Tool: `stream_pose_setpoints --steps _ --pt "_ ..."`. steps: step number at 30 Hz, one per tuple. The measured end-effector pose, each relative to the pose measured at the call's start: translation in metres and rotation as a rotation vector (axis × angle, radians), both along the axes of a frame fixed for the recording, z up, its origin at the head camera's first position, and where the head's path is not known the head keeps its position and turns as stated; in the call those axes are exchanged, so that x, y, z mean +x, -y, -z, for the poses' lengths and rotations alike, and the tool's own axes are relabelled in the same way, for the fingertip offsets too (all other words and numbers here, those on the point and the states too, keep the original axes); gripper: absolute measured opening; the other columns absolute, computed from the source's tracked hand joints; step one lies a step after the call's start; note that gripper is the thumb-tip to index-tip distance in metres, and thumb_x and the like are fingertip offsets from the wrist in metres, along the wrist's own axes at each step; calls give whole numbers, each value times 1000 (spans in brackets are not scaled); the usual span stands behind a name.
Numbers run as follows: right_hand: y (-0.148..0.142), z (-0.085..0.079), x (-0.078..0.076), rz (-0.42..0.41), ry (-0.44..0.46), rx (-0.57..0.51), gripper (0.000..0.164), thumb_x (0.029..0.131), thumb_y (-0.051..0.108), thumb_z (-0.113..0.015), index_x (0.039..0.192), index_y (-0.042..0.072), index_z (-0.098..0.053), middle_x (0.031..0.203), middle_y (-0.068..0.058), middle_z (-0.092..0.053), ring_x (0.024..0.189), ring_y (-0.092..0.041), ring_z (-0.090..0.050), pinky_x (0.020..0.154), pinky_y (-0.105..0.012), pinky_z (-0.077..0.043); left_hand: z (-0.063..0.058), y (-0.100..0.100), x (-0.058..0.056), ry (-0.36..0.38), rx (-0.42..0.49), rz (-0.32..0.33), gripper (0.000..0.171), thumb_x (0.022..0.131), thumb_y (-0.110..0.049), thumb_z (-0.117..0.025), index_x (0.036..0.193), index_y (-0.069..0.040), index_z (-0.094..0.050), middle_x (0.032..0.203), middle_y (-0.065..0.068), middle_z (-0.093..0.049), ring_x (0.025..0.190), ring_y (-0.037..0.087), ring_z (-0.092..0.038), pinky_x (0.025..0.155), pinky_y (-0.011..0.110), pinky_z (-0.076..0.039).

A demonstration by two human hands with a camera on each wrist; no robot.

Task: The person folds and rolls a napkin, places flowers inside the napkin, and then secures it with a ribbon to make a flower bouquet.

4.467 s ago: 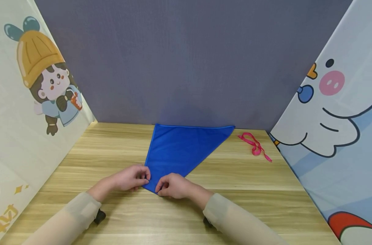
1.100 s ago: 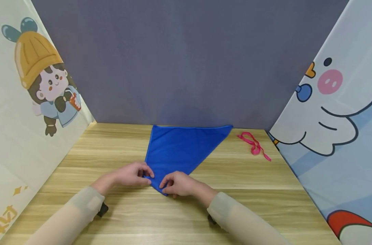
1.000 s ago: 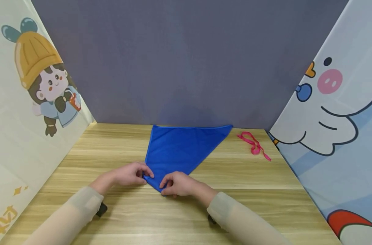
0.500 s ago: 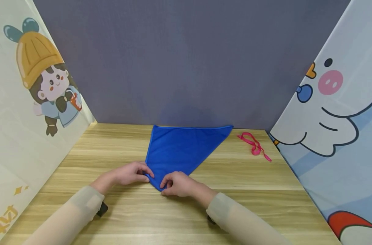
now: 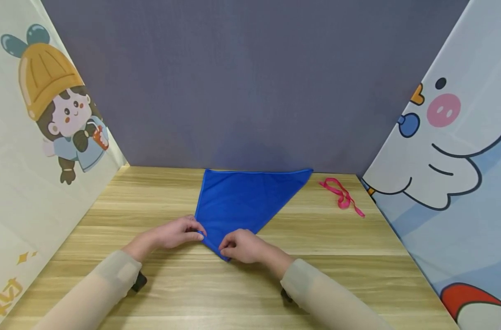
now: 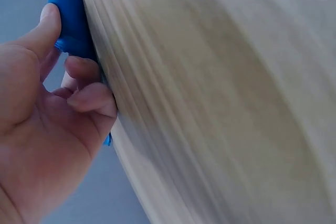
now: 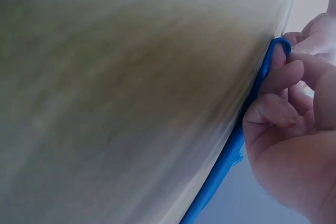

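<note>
A blue cloth (image 5: 246,201) lies flat on the wooden table, its back edge straight and its right side slanting inward toward me. Its short near edge (image 5: 214,246) is rolled into a narrow band. My left hand (image 5: 178,233) pinches the left end of that band; in the left wrist view the thumb lies on the blue roll (image 6: 68,11). At the other end, my right hand (image 5: 242,246) grips the band between thumb and fingers. The right wrist view has a small loop of cloth (image 7: 287,44) at the fingertips. The band's underside is hidden.
A crumpled pink ribbon (image 5: 342,195) lies on the table (image 5: 151,192) right of the cloth. A grey panel (image 5: 250,82) rises at the back. Printed cartoon panels stand on the left (image 5: 11,183) and right (image 5: 481,151).
Compared with several seconds ago, the near edge is rolled farther up the cloth and the band is longer. Both hands have shifted slightly right and away from me. The ribbon stays put.
</note>
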State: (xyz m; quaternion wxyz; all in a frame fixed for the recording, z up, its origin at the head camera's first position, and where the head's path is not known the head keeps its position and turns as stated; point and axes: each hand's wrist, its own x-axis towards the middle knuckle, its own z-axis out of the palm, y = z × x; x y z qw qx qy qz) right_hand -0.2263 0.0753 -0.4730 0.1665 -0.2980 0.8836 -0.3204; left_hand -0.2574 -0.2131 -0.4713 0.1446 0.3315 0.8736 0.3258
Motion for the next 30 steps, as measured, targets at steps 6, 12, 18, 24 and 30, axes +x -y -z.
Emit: stream_pose_setpoints --steps 6,12,18,24,30 --pt "-2 0 0 41 52 -20 3 100 19 -80 98 17 -81 81 10 -73 73 -1 -59 71 -21 -50 3 -6 -6 -33 -34 -47 28 109 -33 -70 88 -15 -75 90 -5 -65 86 10 -56 79 28 -47" --pt "-2 1 2 98 177 -86 10 101 16 -81 104 23 -74 73 6 -69 63 -8 -60 60 -23 -50 -1 -12 -5 32 -61 -131 33 104 -35 -77 79 -15 -69 77 -8 -58 74 10 -54 69 25 -44" --pt "-3 0 2 76 189 -88 7 102 16 -78 102 23 -80 65 5 -63 52 -8 -53 55 -21 -45 -4 -18 -4 13 7 -155 25 98 -26 -84 94 -9 -68 85 0 -60 80 15 -55 71 26 -45" --pt "-3 0 2 62 153 -62 6 102 18 -79 103 23 -82 63 7 -61 52 -6 -52 54 -20 -44 -1 -20 -8 -93 65 -34 5 100 -15 -82 104 -14 -80 103 2 -63 90 13 -57 80 25 -52" --pt "-2 -1 2 52 81 -23 5 100 20 -82 102 24 -84 67 11 -61 62 -3 -52 61 -19 -42 0 -16 -8 -119 54 68 9 102 -13 -79 107 -11 -86 104 -1 -69 92 13 -60 81 25 -54"
